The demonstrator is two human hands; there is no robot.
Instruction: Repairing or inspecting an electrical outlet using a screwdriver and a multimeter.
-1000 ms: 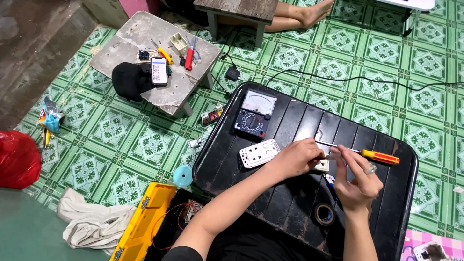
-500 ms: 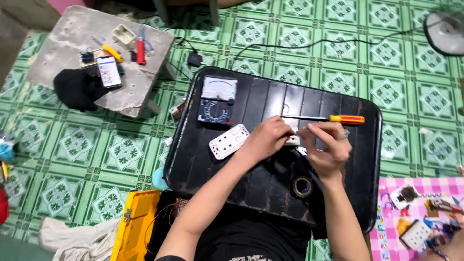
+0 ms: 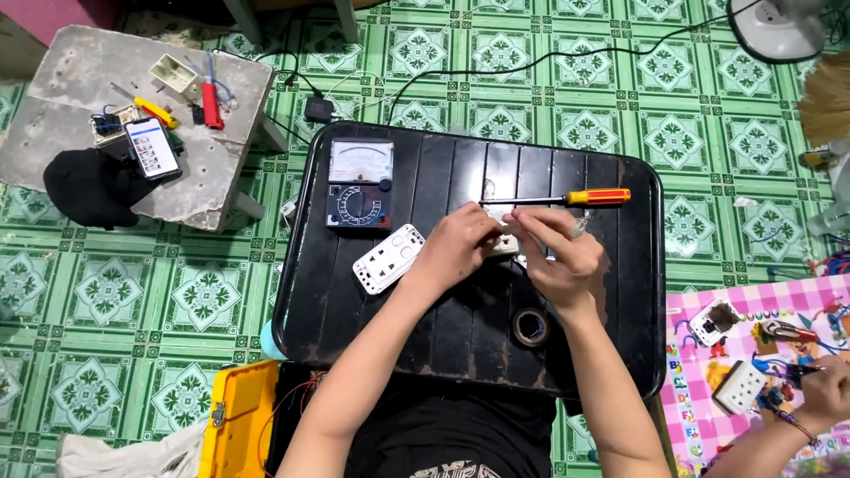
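Both hands meet over the middle of a black tray-like table [image 3: 372,292]. My left hand [image 3: 459,243] and my right hand [image 3: 558,250] together pinch a small white socket part [image 3: 506,242], mostly hidden by the fingers. A screwdriver with an orange and red handle [image 3: 567,198] lies on the table just beyond my fingers, no hand on it. To the left of my left hand lies a white socket faceplate [image 3: 389,258]. An analog multimeter [image 3: 360,183] lies at the far left of the table. A roll of black tape [image 3: 530,327] sits near my right wrist.
A grey concrete stool [image 3: 212,173] at upper left carries a phone [image 3: 152,147], a black cloth, a red tool and a white box. A yellow case [image 3: 237,420] lies at lower left. Another person's hand [image 3: 828,389] works on a pink mat with socket parts at right. A fan base stands at top right.
The screwdriver has left my right hand and now lies on the table. My right hand has joined the left on the small white part. The view has shifted rightward.
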